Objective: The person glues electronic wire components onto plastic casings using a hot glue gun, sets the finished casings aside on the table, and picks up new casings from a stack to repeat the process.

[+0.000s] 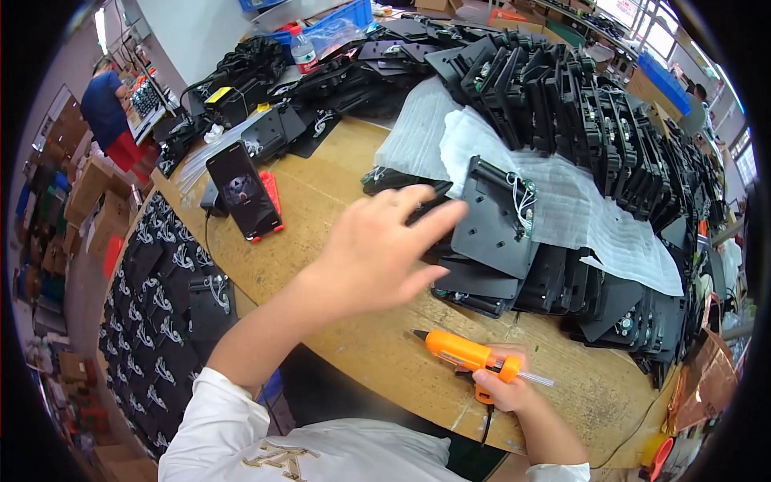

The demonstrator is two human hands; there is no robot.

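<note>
My left hand [384,245] reaches out over the wooden table [337,181], fingers spread and holding nothing, its fingertips close to a black plastic panel with white wires [491,225] that lies on top of a stack. My right hand [507,384] grips an orange glue gun [462,351] near the table's front edge, the nozzle pointing left and a clear glue stick jutting out to the right.
Black panels are piled across the back and right [610,136], some on white foam sheets [598,213]. A phone on a red stand [245,191] sits at left. More panels lie stacked lower left [161,305]. A person in blue [106,104] works far left.
</note>
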